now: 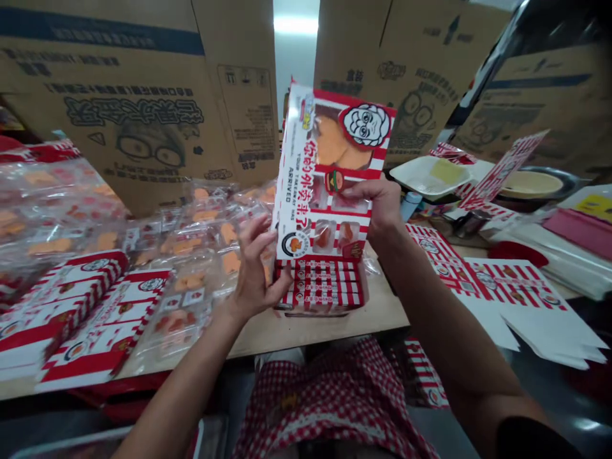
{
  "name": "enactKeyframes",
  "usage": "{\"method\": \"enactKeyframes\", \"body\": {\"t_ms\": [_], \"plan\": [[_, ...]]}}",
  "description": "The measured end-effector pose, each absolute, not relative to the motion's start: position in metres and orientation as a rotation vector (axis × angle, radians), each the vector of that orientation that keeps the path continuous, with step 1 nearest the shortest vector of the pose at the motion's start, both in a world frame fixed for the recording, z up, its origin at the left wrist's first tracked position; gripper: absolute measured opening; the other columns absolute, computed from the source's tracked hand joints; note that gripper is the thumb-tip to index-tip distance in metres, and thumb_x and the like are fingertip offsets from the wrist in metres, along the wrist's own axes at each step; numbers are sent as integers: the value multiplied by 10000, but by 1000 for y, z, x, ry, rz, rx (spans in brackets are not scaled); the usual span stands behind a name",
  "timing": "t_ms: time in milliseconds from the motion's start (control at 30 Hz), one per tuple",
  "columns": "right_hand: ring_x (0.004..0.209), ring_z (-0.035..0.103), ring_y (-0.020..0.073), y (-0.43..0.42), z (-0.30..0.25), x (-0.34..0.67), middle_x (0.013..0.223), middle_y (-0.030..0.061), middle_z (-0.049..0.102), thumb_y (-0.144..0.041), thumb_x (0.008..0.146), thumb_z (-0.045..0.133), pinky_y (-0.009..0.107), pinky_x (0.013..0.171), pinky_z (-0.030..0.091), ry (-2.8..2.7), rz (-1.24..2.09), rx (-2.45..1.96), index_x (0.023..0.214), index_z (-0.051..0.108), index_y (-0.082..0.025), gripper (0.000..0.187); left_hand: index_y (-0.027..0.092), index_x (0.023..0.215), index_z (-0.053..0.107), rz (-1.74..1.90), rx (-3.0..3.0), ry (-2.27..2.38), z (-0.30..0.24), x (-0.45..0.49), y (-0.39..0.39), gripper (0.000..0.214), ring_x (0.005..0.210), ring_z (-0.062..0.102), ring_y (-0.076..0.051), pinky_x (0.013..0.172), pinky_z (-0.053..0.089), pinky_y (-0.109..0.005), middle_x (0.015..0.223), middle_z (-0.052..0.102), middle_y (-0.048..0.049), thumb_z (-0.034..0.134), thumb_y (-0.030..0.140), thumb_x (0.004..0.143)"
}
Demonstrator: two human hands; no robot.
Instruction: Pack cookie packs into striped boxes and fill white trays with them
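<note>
My right hand [385, 205] grips the right side of a red-and-white striped snack box [329, 143], its thumb on the front. The box is tilted up, and orange food pieces show through its windows. Below and behind its lower edge, several like boxes [325, 284] stand packed in a row inside an open carton [313, 312]. My left hand [258, 264] is at the lower left of the held box, fingers apart. Its thumb lies by the left end of the packed row; I cannot tell whether the fingertips touch the held box.
Clear plastic packs [191, 245] with orange pieces cover the left of the table [268, 335]. Stacks of flat printed sleeves [102, 319] lie front left. On the right are more flat printed sheets [516, 280] and a white tray [430, 182]. Large brown cartons [143, 83] stand behind.
</note>
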State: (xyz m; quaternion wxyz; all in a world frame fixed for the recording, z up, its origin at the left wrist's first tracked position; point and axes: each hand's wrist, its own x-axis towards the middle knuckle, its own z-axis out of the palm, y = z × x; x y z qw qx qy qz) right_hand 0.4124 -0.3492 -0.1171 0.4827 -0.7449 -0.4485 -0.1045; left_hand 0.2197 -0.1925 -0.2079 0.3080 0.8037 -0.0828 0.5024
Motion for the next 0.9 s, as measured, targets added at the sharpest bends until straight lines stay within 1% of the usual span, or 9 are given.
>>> {"method": "enactKeyframes", "body": {"t_ms": [133,267,400,533,633,700,733,833,900], "plan": [[1042,701,334,-359,-121,424,1248,144,707,-444,838,547,484,842,586,-1069,-268,-1754,1493,430,-165,722,242,1289,456,1252,1974,291,-225,247,-174,498,1195,594,-259,1006,519,-449,1286,570,-106,606,276,815],[1210,623,358,-368,-121,431,1431,147,598,-518,801,603,503,975,537,-1229,-356,-1751,1581,276,-180,911,208,1112,628,716,2180,367,-236,270,-148,323,1057,631,-254,916,556,-424,1149,640,-85,559,312,813],[1362,507,371,-366,-126,436,1570,153,458,-563,772,614,526,1119,429,-1462,-399,-1679,1571,306,-186,935,194,1140,691,471,2365,230,-243,272,-145,441,1147,623,-305,1039,513,-493,1187,642,-96,557,232,722],[1397,479,356,-360,-128,440,1561,149,473,-560,780,599,525,1170,376,-1604,-281,-1681,1533,385,-201,861,216,1179,659,462,2365,211,-233,250,-150,454,1263,568,-356,1121,449,-551,1277,621,-112,627,224,726],[1345,533,336,-357,-126,440,1509,140,534,-494,786,612,502,1145,413,-1646,-180,-1699,1489,452,-209,775,288,1501,346,692,2119,155,-211,236,-149,918,1396,468,-362,1144,427,-563,1531,445,-134,808,331,708],[1296,570,339,-356,-124,438,1456,147,578,-459,769,647,501,1115,441,-1673,-139,-1705,1446,500,-197,740,327,1570,137,775,1995,96,-194,237,-147,1226,1414,451,-371,1113,461,-546,1597,347,-167,912,397,624],[1275,584,342,-355,-122,436,1430,151,596,-452,764,664,502,1102,452,-1692,-115,-1705,1425,520,-187,727,328,1576,116,761,1992,57,-185,240,-147,1289,1400,465,-376,1095,479,-536,1594,348,-177,940,413,589],[1285,576,347,-356,-117,428,1433,169,585,-493,799,687,516,1100,456,-1779,1,-1731,1449,497,-165,752,264,1532,290,676,2127,-42,-166,251,-149,1098,1320,533,-365,1076,490,-521,1489,481,-159,915,451,648],[1376,498,356,-362,-111,421,1534,179,489,-566,846,665,538,1148,412,-1872,106,-1793,1548,375,-167,858,213,1430,419,675,2207,-61,-162,255,-152,884,1241,576,-347,1059,494,-515,1361,569,-130,863,478,713]]}}
